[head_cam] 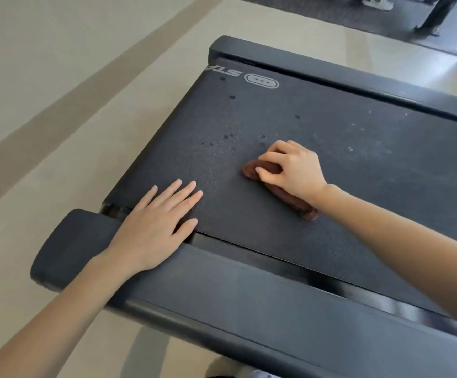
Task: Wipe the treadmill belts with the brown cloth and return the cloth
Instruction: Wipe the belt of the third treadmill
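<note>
A dark grey treadmill belt point(331, 165) fills the middle of the view, with several dark wet spots near its centre and pale specks further right. My right hand point(290, 170) presses a bunched brown cloth point(252, 170) onto the belt; the cloth's tail sticks out under my wrist. My left hand point(156, 222) lies flat with fingers spread on the belt's near left corner, its heel over the near side rail point(249, 304).
The treadmill's rounded end cap point(69, 246) juts out at the left. The far side rail point(358, 80) borders the belt. Beige floor with a darker stripe point(58, 105) surrounds the machine. A dark mat point(331, 12) with another machine's leg lies at top right.
</note>
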{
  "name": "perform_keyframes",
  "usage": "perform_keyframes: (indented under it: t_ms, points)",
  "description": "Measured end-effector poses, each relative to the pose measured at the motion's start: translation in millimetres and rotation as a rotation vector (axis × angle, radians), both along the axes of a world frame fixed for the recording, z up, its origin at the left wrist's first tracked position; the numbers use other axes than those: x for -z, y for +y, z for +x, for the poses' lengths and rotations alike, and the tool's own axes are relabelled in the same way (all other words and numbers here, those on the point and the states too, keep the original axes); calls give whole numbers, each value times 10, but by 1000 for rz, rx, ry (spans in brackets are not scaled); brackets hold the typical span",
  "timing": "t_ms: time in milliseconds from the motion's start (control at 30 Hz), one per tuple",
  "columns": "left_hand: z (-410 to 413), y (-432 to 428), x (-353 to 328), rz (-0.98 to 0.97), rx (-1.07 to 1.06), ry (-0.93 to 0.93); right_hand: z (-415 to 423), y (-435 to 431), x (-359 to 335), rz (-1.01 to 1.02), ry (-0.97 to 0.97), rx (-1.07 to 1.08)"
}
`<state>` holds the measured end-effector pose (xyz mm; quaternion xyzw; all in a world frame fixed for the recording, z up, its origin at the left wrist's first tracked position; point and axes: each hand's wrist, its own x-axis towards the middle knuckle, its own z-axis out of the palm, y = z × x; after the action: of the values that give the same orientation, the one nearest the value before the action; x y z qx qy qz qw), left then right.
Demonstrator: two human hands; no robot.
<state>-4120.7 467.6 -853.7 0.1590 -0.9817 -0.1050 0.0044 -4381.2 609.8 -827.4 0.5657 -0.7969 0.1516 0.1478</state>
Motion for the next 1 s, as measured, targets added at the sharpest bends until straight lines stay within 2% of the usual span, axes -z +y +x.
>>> perform_keyframes:
  t_ms: [100,200,367,467,600,733,833,900,1000]
  points:
    - [6,9,19,27,-41,45,-127,-493,14,34,-31,34]
    - [-2,-27,-3,38,-126,61,-37,-440,3,11,-62,71]
    - [66,-32,-30,28,-156,45,608,447,60,-75,-80,-220]
    - [227,-124,-62,27,-167,28,688,566,119,-90,-60,-326]
    - [296,-163,-113,40,-208,6,609,-25,82,-115,-103,-336]
    - [295,-127,-129,44,-231,12,428,-1034,46,-37,-52,-138]
    - [361,-104,-139,57,-258,26,407,-1374,65,17,-39,-60]
    - [449,-57,-138,59,-285,37,486,-1183,62,-31,-52,-114]
    - [628,7,-138,60,-322,63,663,-594,75,-101,-55,-329]
